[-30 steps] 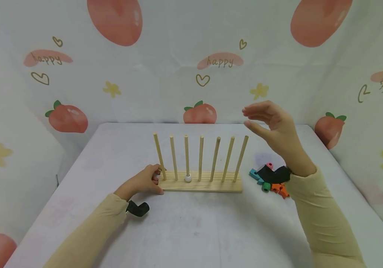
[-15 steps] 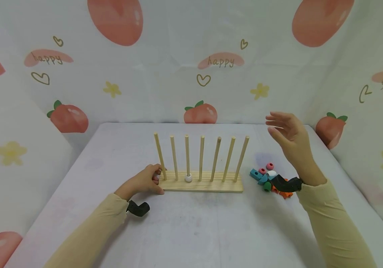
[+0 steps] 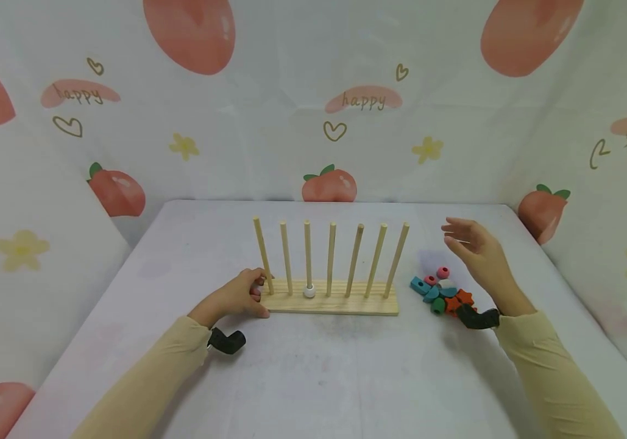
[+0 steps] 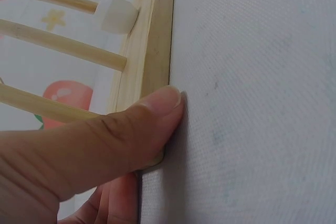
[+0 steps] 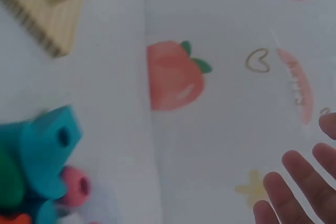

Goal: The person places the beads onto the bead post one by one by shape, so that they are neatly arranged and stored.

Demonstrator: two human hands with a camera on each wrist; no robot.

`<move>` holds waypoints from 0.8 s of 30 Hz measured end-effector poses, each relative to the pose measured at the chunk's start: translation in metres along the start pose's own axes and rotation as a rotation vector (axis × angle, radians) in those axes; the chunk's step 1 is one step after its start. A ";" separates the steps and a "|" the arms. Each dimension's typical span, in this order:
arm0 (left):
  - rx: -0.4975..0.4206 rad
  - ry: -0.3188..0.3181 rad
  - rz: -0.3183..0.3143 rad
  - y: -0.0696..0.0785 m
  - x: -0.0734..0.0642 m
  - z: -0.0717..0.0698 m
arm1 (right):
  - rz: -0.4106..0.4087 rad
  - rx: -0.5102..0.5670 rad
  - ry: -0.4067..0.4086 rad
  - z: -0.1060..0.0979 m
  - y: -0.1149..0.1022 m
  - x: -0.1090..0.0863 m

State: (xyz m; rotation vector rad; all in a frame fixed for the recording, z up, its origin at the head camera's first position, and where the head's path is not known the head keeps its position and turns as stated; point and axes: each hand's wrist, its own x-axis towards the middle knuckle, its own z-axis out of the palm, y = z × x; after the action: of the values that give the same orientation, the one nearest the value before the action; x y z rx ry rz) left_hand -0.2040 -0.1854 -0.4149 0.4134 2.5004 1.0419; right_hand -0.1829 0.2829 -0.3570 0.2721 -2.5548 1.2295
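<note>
A pale wooden peg board point(image 3: 340, 306) with several upright dowels lies mid-table. One white bead point(image 3: 309, 292) sits at the foot of the third dowel from the left. My left hand point(image 3: 232, 299) grips the board's left end; in the left wrist view the thumb point(image 4: 163, 100) presses on its front edge and the other fingers are mostly hidden. My right hand point(image 3: 480, 259) hovers with fingers apart and nothing held, above and slightly right of a loose bead pile. The pile has an orange star bead point(image 3: 452, 306), a green bead point(image 3: 437, 306), a blue block point(image 3: 420, 285) and pink beads point(image 5: 76, 186).
The white-covered table point(image 3: 318, 378) ends at a patterned cloth backdrop point(image 3: 258, 110) with peaches and flowers. A black wrist camera mount sits on each wrist, the right one point(image 3: 478, 318) close to the orange beads.
My right hand has moved right and then down, from above the right end of the peg board to over the bead pile. The left hand has stayed on the board.
</note>
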 end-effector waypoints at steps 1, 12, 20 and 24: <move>-0.002 0.000 0.000 0.000 0.000 0.000 | 0.020 -0.016 -0.016 0.000 0.004 -0.002; 0.005 0.001 0.016 -0.001 0.000 -0.001 | 0.189 -0.125 -0.215 0.000 0.032 -0.018; -0.004 -0.001 0.024 -0.001 0.001 -0.001 | 0.301 -0.140 -0.397 -0.001 0.045 -0.021; -0.019 -0.006 0.027 -0.001 0.001 0.000 | 0.307 -0.168 -0.446 -0.001 0.050 -0.021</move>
State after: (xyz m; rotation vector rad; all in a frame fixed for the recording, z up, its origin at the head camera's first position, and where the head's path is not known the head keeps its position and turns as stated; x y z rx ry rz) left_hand -0.2047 -0.1856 -0.4157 0.4451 2.4837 1.0727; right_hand -0.1778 0.3154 -0.3997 0.1289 -3.1627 1.1446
